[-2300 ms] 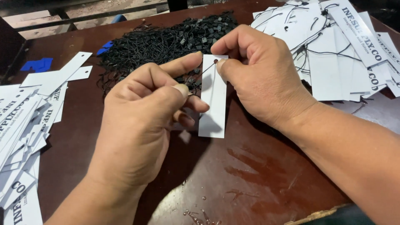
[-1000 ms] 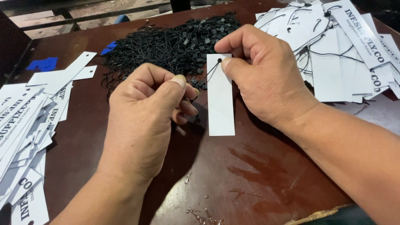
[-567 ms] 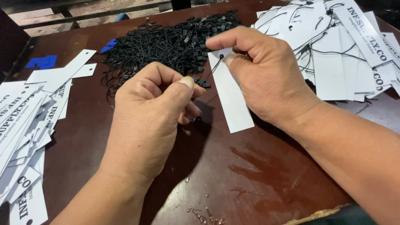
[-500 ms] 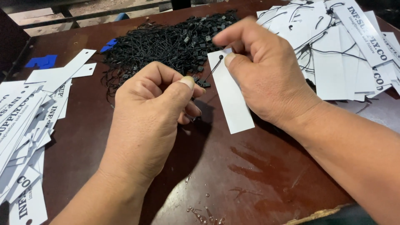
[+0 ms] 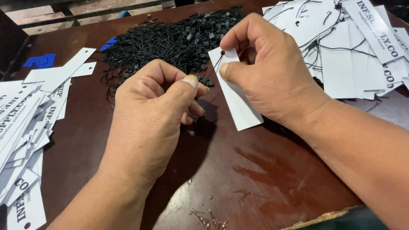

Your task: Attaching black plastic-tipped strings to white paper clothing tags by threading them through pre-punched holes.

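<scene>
My right hand (image 5: 272,68) pinches the top of a blank white paper tag (image 5: 238,102) near its punched hole; the tag hangs tilted over the brown table (image 5: 272,179). A thin black string (image 5: 216,66) runs from that hole down toward my left hand (image 5: 157,110). The left hand's thumb and forefinger are pinched together on the string's other end, just left of the tag. Behind both hands lies a heap of black string fasteners (image 5: 170,40).
A pile of white tags without strings (image 5: 25,127) covers the left side of the table. White tags with black strings (image 5: 349,47) are stacked at the right. Blue scraps (image 5: 40,59) lie far left. Small bits of debris (image 5: 208,215) sit near the front edge.
The tag has swung from hanging upright to tilted, its lower end to the right. My right hand rose slightly toward the string heap; the left hand has stayed pinched in place.
</scene>
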